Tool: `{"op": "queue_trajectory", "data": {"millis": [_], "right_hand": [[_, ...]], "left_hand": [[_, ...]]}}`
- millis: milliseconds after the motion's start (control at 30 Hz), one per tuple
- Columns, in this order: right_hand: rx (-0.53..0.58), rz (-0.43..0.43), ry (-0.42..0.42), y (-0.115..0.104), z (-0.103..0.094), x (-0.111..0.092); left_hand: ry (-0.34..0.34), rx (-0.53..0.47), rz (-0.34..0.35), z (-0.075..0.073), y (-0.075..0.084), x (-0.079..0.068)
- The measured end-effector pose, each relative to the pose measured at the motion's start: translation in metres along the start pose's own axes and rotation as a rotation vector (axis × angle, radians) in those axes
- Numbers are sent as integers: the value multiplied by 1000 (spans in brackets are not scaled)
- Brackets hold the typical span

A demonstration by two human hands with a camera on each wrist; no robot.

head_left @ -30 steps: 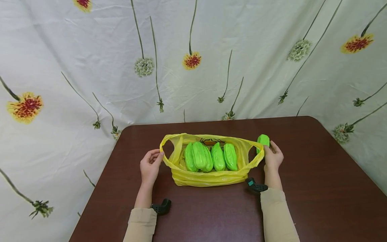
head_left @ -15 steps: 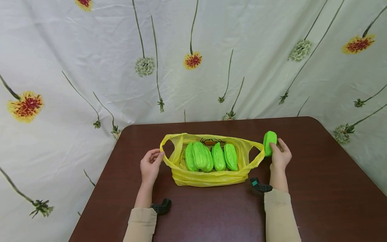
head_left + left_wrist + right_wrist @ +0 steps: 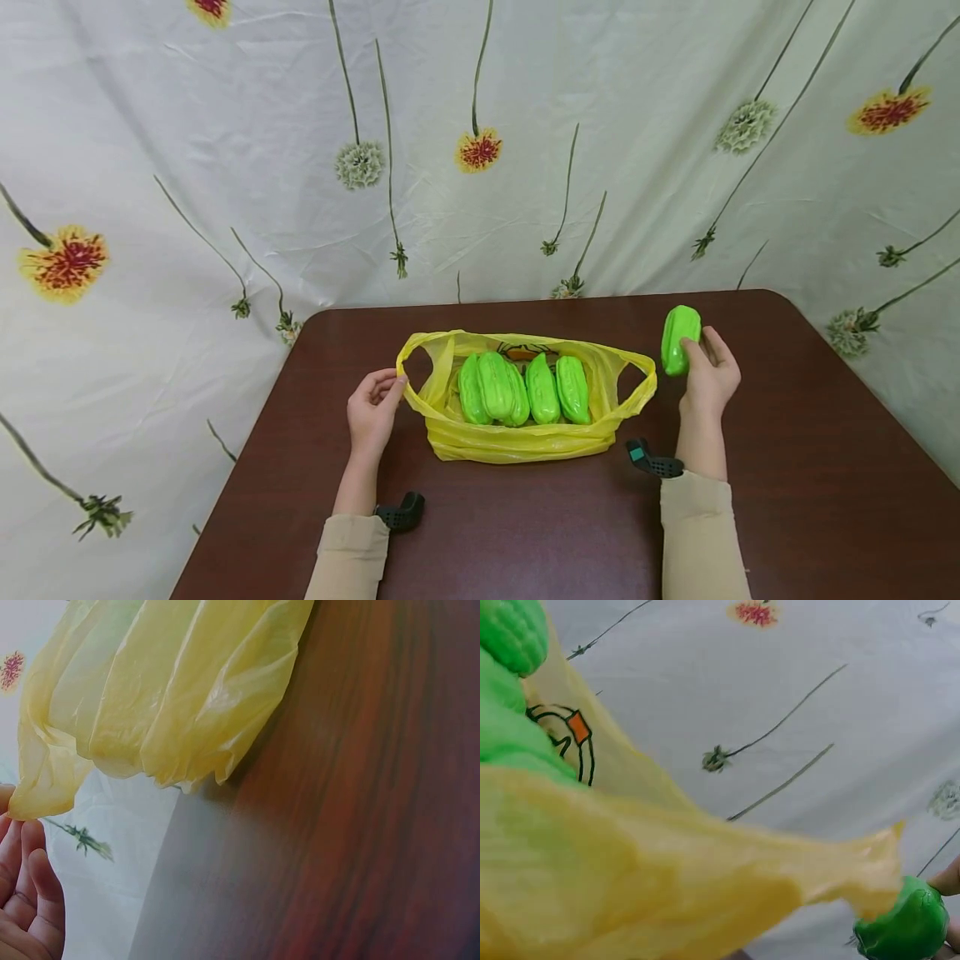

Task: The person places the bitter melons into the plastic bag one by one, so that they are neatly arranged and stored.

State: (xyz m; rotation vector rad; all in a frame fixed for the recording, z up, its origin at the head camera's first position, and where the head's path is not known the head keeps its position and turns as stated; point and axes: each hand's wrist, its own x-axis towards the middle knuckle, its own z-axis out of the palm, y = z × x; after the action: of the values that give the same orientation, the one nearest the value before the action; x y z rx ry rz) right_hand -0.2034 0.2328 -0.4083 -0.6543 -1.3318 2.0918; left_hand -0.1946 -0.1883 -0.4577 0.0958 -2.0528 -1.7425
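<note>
A yellow plastic bag (image 3: 517, 442) stands wide open on the table, its mouth facing up. Several bright green ridged gourds (image 3: 543, 390) lie inside it. At the bag's left handle loop, my left hand (image 3: 372, 412) pinches the plastic between thumb and fingertips; the left wrist view shows the handle's end (image 3: 46, 796) at the fingers. My right hand (image 3: 711, 379) holds one more green ridged gourd (image 3: 680, 337) upright between thumb and fingers, just right of the bag's right handle. The right wrist view shows only that gourd's rounded end (image 3: 906, 922), behind the handle.
The dark brown table (image 3: 525, 525) reaches back to a pale curtain (image 3: 300, 125) printed with flowers. Black wrist cameras (image 3: 401, 512) sit on both forearms. The bag's right handle loop (image 3: 639, 385) stands up unheld.
My right hand has moved right and slightly away with the gourd, raising it from behind the right handle to clear of the bag. The left hand and the bag have stayed put.
</note>
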Motion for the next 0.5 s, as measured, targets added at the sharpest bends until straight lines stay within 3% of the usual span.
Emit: {"op": "queue_trajectory", "data": {"millis": [500], "right_hand": [[35, -67, -76, -26, 16, -25]], "left_hand": [[-2, -4, 2, 0, 1, -1]]}}
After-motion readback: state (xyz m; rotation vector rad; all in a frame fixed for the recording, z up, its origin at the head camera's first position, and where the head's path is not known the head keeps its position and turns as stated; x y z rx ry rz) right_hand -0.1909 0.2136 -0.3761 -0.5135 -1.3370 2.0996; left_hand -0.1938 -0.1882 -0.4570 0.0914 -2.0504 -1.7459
